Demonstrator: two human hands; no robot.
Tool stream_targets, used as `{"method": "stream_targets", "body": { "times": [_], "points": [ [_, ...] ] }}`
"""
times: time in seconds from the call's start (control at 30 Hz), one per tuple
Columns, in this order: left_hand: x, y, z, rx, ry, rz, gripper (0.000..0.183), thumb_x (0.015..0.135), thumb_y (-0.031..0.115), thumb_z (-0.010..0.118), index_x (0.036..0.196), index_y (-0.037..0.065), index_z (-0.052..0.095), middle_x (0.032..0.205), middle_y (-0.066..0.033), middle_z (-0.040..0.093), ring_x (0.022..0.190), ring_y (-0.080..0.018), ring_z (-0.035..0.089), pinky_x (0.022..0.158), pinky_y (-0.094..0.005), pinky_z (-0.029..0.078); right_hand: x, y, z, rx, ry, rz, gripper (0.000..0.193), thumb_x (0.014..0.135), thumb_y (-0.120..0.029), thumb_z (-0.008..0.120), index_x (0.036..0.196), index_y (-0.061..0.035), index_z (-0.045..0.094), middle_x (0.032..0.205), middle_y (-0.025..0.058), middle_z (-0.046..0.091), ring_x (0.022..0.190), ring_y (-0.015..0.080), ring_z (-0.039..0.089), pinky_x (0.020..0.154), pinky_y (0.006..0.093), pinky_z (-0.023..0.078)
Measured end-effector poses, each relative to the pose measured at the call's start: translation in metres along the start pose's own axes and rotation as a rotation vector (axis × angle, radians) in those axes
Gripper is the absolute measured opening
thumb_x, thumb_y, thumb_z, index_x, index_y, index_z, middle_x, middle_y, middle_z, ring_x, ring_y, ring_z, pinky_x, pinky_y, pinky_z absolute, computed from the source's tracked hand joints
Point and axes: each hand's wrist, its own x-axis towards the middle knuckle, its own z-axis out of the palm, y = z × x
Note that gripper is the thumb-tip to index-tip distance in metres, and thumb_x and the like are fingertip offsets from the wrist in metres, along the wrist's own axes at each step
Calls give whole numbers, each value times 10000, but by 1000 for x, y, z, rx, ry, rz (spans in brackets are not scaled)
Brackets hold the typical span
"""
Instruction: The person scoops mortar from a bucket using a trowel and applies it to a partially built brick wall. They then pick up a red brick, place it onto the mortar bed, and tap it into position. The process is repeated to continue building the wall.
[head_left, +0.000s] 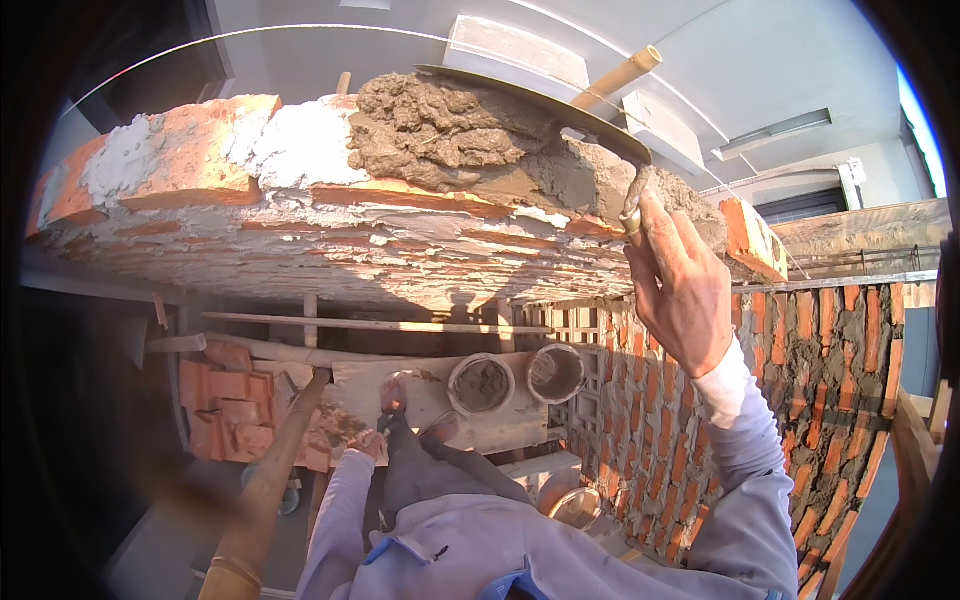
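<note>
Fingers of your right hand [688, 285] were closed around the handle of the trowel [600, 127], the hand stretched forward at the far right of the mortar [440, 135] on the brick wall [400, 240]. The trowel's blade ran leftward from your grip along the far side of that heap, seen nearly edge-on. Your right forearm rose from the lower right, elbow out to the side, knuckles turned up. Your left arm hung low beside your leg, its hand [368, 445] bent loosely inward near the wooden pole [262, 490]; whether it pinched anything, I could not tell. Below the wall, two buckets [452, 392] stood side by side on the plank [520, 425], right of your feet.
</note>
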Motion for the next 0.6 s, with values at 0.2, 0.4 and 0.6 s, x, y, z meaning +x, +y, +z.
{"method": "stream_targets", "body": {
  "times": [0.2,0.4,0.6],
  "points": [
    [13,-27,11,-46,-4,-46,349,836,350,712,1098,119,725,1088,-174,692,1025,-257,649,902,-369,506,-15,-31,-65,711,-260,531,481,965,-182,583,1348,68,435,800,99,565,576,174,560,505,273,446],
    [3,6,-11,214,-228,-55,436,831,452,681,1116,123,715,1090,-139,704,986,-323,651,942,-373,478,1,-36,-99,1160,-546,542,513,1008,-352,510,1336,38,451,737,54,525,499,106,468,468,241,382],
    [37,20,-3,181,-245,152,334,870,373,689,1053,96,726,920,-122,736,844,-234,681,767,-356,533,42,-42,-116,534,-675,356,464,1033,-355,452,1252,51,502,716,104,523,609,230,526,606,358,419]
  ]
}}
